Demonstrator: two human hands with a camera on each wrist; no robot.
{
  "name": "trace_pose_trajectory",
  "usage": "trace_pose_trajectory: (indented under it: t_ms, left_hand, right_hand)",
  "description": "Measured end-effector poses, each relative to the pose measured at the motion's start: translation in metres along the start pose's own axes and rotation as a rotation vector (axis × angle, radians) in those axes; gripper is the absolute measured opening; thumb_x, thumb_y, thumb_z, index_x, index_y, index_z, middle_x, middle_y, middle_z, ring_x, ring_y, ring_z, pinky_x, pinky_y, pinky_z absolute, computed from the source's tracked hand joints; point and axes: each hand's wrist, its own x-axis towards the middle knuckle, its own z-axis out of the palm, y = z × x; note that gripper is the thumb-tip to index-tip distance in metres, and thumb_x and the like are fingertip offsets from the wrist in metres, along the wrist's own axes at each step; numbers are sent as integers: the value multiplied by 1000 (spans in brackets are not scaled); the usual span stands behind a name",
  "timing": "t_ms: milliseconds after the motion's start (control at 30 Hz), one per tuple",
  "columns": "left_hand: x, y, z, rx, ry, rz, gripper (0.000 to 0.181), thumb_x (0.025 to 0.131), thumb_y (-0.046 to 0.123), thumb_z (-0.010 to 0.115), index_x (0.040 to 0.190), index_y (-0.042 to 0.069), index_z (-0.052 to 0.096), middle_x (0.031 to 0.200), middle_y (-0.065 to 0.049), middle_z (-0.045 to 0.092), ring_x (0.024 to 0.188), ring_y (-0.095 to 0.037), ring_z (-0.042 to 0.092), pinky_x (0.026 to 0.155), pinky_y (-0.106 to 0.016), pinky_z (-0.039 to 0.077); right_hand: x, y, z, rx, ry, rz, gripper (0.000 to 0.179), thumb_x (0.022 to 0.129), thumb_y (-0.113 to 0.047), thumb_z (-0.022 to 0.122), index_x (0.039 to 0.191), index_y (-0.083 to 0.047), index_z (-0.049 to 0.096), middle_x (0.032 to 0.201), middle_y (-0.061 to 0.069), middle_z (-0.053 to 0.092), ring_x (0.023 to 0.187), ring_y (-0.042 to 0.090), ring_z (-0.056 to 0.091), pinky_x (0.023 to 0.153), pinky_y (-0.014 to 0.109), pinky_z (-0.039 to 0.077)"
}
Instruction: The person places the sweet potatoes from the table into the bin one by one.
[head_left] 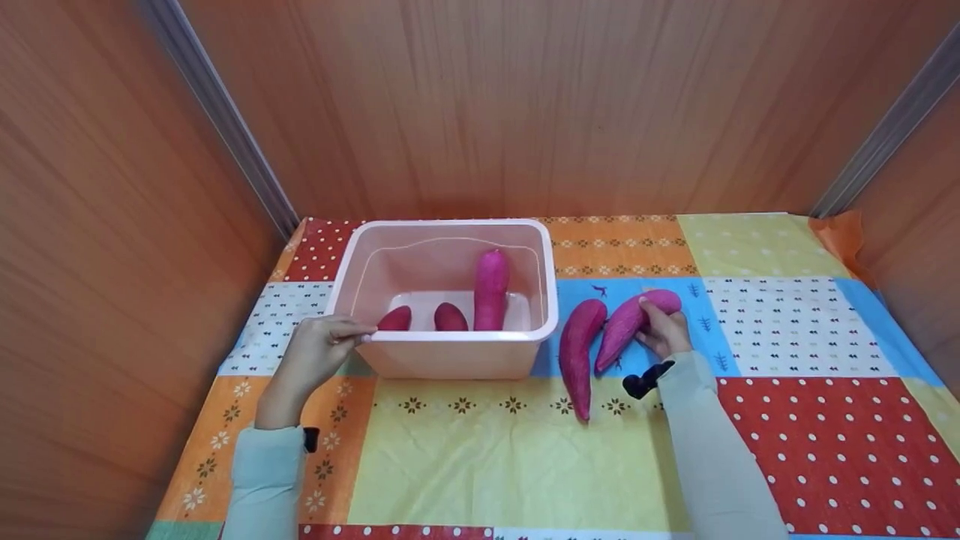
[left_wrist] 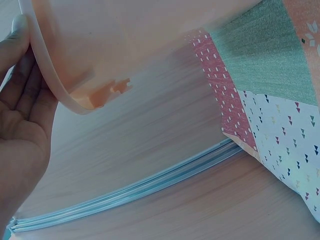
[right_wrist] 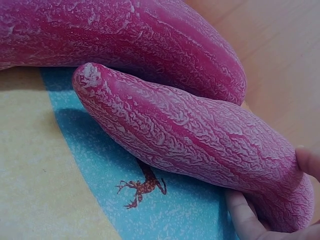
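Pinching a curved pink vegetable (right_wrist: 195, 140) at the three o'clock side of a bin (head_left: 450, 360)

Wood-grain walls (head_left: 525, 112) rise at nine, twelve and three o'clock, with grey metal strips (head_left: 225, 112) in the corners at ten and two. Between them spreads the cloth-covered tabletop (head_left: 510, 465), patterned in orange, yellow, blue, red and white panels. The bin, pale pink with a white rim, stands near its far edge; hours below are read around the bin, twelve being the far side.

Just outside it, towards four o'clock, a second vegetable (head_left: 577, 352) lies lengthwise from twelve to six. Just beside that, at three, is the curved pink vegetable, slanted with its upper end towards one or two; whether its lower tip touches the cloth, I cannot tell. Inside the bin, a third vegetable (head_left: 491, 292) sits on the three o'clock side, its lower end hidden by the near wall.

The right hand (head_left: 664, 330) pinches the slanted vegetable between thumb and fingers. The left hand (head_left: 319, 349) pinches the bin's rim at eight o'clock. Smallest to the eye, two dark red ends (head_left: 451, 317) show inside the bin at six and eight.
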Motion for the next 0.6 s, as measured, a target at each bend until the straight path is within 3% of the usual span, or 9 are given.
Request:
trace_pose_trajectory:
  t_ms: [600]
  left_hand:
    - [-1,-1,2,9,18,14,21,85,2,70,104,10,76,104,-11,73,101,-30,67,87,-46,56]
  right_hand:
    - [5,1,0,-15,4,-17,24,94,-22,60,104,-12,42,68,-2,63,67,8,61,69,25,55]
